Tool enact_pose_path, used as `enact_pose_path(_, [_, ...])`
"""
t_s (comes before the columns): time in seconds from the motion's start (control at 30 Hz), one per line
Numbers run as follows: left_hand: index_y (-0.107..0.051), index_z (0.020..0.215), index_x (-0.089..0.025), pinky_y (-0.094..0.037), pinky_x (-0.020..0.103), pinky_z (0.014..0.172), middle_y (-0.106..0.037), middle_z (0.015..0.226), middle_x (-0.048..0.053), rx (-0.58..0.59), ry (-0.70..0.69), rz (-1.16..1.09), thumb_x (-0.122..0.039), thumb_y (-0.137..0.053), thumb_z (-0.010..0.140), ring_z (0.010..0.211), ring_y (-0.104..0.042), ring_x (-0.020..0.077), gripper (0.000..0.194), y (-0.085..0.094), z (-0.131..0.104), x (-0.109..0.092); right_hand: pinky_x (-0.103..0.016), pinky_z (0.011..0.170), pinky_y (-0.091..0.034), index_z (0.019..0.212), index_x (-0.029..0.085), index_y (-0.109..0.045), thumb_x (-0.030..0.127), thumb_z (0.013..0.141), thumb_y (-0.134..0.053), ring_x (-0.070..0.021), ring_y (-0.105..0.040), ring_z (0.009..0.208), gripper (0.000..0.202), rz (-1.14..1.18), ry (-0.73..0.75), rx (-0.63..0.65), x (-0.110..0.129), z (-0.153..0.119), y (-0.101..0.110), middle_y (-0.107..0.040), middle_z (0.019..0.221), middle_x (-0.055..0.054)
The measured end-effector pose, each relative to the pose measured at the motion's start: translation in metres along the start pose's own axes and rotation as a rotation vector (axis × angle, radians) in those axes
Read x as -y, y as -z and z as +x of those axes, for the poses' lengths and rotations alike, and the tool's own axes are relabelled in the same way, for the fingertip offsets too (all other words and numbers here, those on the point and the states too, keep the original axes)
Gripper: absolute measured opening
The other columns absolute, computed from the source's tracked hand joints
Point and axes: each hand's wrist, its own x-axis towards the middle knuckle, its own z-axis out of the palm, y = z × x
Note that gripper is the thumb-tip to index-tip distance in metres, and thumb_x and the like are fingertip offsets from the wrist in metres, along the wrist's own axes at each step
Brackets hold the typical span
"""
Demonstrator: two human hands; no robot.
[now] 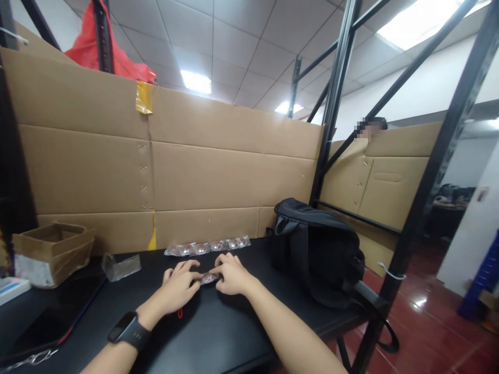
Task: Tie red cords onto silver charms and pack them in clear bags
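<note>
Low over the black tabletop, my left hand [180, 283] and my right hand [234, 275] meet at a small clear plastic packet [209, 279]. Fingers of both hands close on its opposite sides; what is inside shows only as something shiny with a bit of red. Just behind my hands lies a row of similar clear packets [208, 246], each with a silvery, red-marked item in it. A small red loop [180, 313] pokes out beneath my left hand, and what it belongs to is hidden. A dark smartwatch [128, 330] is on my left wrist.
To the left are an open cardboard box [70, 254], a clear plastic piece [122, 267] and a dark flat device [54, 317]. A black backpack [315, 249] stands at the right. Cardboard panels [234, 171] wall the back. Another person's head [371, 127] shows beyond the rack.
</note>
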Motion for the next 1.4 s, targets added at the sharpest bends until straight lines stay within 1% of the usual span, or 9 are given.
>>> enact_pose_path(0.13, [-0.074,0.117,-0.036,-0.028,0.059,0.108,-0.056,0.147,0.006,0.05,-0.049,0.003,-0.046,-0.055,0.086,0.142,-0.035,0.0383,0.038,0.001,-0.001,0.001,-0.046,0.097,-0.035,0.125,0.029,-0.068,0.037,0.081,-0.071,-0.0282,-0.051,0.111,0.045,0.048,0.011,0.03,0.003,-0.001,-0.001,-0.066,0.122,-0.007])
enact_pose_path(0.37, [-0.07,0.113,-0.029,-0.03,0.051,0.102,-0.071,0.124,0.008,-0.028,-0.045,-0.01,-0.037,-0.058,0.085,0.128,-0.051,0.0333,0.032,0.004,-0.002,0.001,-0.039,0.091,-0.033,0.118,0.028,-0.069,0.033,0.098,-0.056,-0.0244,-0.058,0.105,0.025,0.092,0.006,-0.042,0.006,0.002,-0.003,-0.074,0.11,-0.006])
enact_pose_path(0.57, [-0.07,0.098,-0.029,-0.032,0.042,0.094,-0.076,0.102,0.005,-0.084,0.005,-0.079,-0.036,-0.051,0.094,0.105,-0.064,0.0254,0.022,0.012,-0.001,-0.005,-0.035,0.091,-0.037,0.107,0.025,-0.072,0.031,0.101,-0.052,-0.0199,-0.064,0.094,0.022,0.233,-0.036,-0.093,0.005,0.005,-0.002,-0.075,0.097,-0.004])
enact_pose_path(0.67, [-0.071,0.095,-0.028,-0.033,0.039,0.093,-0.078,0.096,0.003,-0.09,0.028,-0.136,-0.038,-0.053,0.093,0.101,-0.067,0.0247,0.021,0.018,0.0,-0.007,-0.029,0.083,-0.043,0.11,0.024,-0.069,0.033,0.096,-0.058,-0.0164,-0.066,0.081,0.02,0.353,-0.023,-0.13,0.005,0.003,0.001,-0.074,0.09,-0.001])
enact_pose_path(0.77, [-0.073,0.096,-0.028,-0.036,0.036,0.091,-0.079,0.091,0.002,-0.053,0.046,-0.212,-0.041,-0.055,0.093,0.095,-0.07,0.0236,0.022,0.024,0.0,-0.007,-0.027,0.08,-0.047,0.113,0.023,-0.067,0.037,0.082,-0.076,-0.0167,-0.067,0.079,0.035,0.464,0.002,-0.131,0.003,0.003,0.001,-0.074,0.088,0.0])
enact_pose_path(1.03, [-0.077,0.087,-0.027,-0.039,0.035,0.089,-0.079,0.085,0.002,-0.013,0.087,-0.225,-0.044,-0.056,0.091,0.088,-0.071,0.0231,0.027,0.033,-0.002,-0.008,-0.026,0.069,-0.05,0.116,0.018,-0.065,0.03,0.075,-0.079,-0.0168,-0.069,0.071,0.044,0.734,-0.123,-0.106,-0.013,0.01,-0.013,-0.074,0.081,-0.001])
enact_pose_path(1.2, [-0.078,0.091,-0.03,-0.034,0.046,0.097,-0.077,0.102,0.005,-0.047,0.063,-0.086,-0.041,-0.057,0.089,0.112,-0.061,0.0304,0.024,0.031,-0.001,0.006,-0.025,0.057,-0.048,0.118,0.015,-0.064,0.029,0.076,-0.079,-0.0161,-0.064,0.057,0.047,0.659,-0.318,-0.11,-0.038,0.036,0.002,-0.071,0.068,-0.001])
enact_pose_path(1.27, [-0.077,0.093,-0.03,-0.034,0.048,0.098,-0.075,0.106,0.006,-0.041,0.062,-0.047,-0.039,-0.059,0.088,0.116,-0.057,0.0327,0.021,0.031,-0.001,0.015,-0.025,0.06,-0.049,0.109,0.015,-0.07,0.027,0.072,-0.082,-0.0157,-0.065,0.06,0.041,0.48,-0.368,-0.153,-0.046,0.055,0.008,-0.071,0.069,-0.002])
enact_pose_path(1.4, [-0.077,0.095,-0.03,-0.036,0.049,0.098,-0.073,0.11,0.008,-0.052,0.061,-0.019,-0.037,-0.059,0.088,0.117,-0.054,0.0336,0.02,0.036,-0.004,0.03,-0.025,0.067,-0.049,0.099,0.017,-0.073,0.024,0.068,-0.083,-0.0154,-0.067,0.069,0.033,0.352,-0.416,-0.158,-0.054,0.1,0.012,-0.074,0.077,-0.002])
